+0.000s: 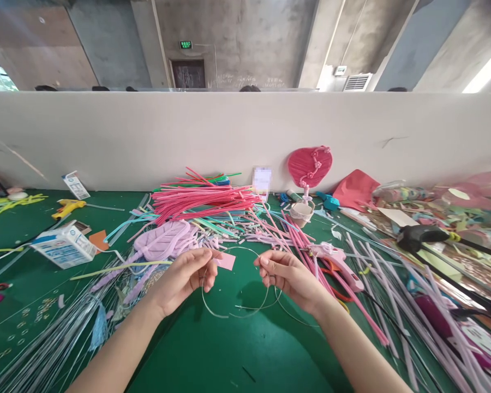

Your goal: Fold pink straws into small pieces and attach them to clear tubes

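Observation:
Both my hands are raised a little above the green table (213,355), pinching a thin silver wire (233,312) bent into a loose ring. My left hand (186,275) grips the ring's left side with thumb and fingers closed. My right hand (288,275) pinches the right side, fingers curled. A small pink paper scrap (226,261) lies just behind the ring, between the hands. A lilac leaf-shaped piece (163,243) rests beyond my left hand. A pink glue gun (335,259) lies just right of my right hand.
A heap of pink, green and blue pipe cleaners (200,199) sits at the back centre. Straight silver wires (53,349) fan out at the lower left, near a small white carton (63,245). A yellow glue gun (67,207), a black glue gun (421,236) and a white partition (245,136) stand further off.

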Available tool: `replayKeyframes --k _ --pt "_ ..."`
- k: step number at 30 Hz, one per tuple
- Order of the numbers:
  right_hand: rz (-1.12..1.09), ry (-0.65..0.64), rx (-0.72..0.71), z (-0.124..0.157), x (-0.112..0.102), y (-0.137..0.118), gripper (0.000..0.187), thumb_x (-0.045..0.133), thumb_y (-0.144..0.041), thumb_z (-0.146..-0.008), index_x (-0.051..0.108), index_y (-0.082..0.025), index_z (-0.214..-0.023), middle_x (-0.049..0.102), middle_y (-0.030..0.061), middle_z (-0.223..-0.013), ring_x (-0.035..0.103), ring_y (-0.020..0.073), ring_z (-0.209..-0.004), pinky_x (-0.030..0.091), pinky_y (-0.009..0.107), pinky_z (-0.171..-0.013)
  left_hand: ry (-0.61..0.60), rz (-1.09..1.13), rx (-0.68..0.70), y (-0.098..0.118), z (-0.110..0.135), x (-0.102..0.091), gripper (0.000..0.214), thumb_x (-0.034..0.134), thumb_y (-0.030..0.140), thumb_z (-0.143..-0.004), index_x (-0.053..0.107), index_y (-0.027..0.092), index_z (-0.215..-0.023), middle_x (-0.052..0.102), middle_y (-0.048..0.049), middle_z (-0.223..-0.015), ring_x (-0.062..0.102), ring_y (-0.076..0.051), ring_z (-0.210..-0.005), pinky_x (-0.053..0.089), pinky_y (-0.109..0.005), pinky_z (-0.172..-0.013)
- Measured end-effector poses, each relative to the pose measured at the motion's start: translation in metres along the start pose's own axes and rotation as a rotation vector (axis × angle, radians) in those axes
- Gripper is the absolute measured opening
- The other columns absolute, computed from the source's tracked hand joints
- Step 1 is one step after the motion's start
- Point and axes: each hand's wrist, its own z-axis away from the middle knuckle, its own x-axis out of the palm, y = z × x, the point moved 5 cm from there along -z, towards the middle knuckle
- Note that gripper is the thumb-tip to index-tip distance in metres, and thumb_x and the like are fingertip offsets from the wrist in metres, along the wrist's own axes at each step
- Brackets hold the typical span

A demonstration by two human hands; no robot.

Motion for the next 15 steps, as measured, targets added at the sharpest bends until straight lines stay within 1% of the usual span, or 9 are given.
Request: replayKeyframes --k 3,6,9,13,15 --pt "0.147 0.019 -0.039 0.002 0.003 -0.005 0.030 0.074 -0.043 -0.076 0.069 -0.015 -0.085 0.065 0.0006 -0.072 0.058 0.0082 -0.057 0.045 0.022 -0.058 -0.001 -0.018 -0.013 0.001 0.002 0.000 0.027 0.071 0.040 -0.079 0.065 0.015 -0.083 0.056 0.0013 -0.062 0.054 -0.008 -0.051 0.044 -0.019 -0.047" --pt "0.272 0.056 -0.106 0.005 0.008 -0.012 0.031 0.070 -0.046 -0.079 0.068 -0.015 -0.088 0.066 0.0006 -0.075 0.057 0.0071 -0.052 0.045 0.022 -0.056 -0.021 -0.057 -0.024 0.003 0.004 0.003 0.028 0.072 0.043 -0.077 0.064 0.016 -0.081 0.060 -0.0002 -0.064 0.056 -0.010 -0.052 0.045 -0.020 -0.048" --pt "0.295 0.054 -0.119 0.007 0.014 -0.016 0.033 0.069 -0.047 -0.079 0.067 -0.016 -0.088 0.067 0.0007 -0.074 0.060 0.0081 -0.051 0.047 0.022 -0.054 -0.043 -0.077 -0.044 0.004 0.006 0.005 0.029 0.072 0.043 -0.076 0.066 0.016 -0.086 0.061 -0.0008 -0.065 0.056 -0.010 -0.052 0.044 -0.021 -0.048" --pt "0.292 0.083 -0.111 0.008 0.015 -0.016 0.038 0.071 -0.051 -0.075 0.067 -0.016 -0.088 0.067 0.0011 -0.074 0.062 0.0100 -0.049 0.049 0.024 -0.052 -0.055 -0.138 -0.056 0.004 0.008 0.005 0.035 0.070 0.050 -0.075 0.067 0.016 -0.082 0.060 -0.0021 -0.061 0.057 -0.013 -0.052 0.045 -0.023 -0.048" --pt "0.306 0.100 -0.107 0.008 0.014 -0.014 0.040 0.071 -0.052 -0.074 0.066 -0.016 -0.088 0.067 0.0010 -0.073 0.063 0.0109 -0.049 0.050 0.025 -0.052 -0.051 -0.190 -0.036 0.006 0.008 0.004 0.033 0.071 0.049 -0.073 0.066 0.017 -0.081 0.061 -0.0024 -0.062 0.060 -0.014 -0.056 0.046 -0.024 -0.050"
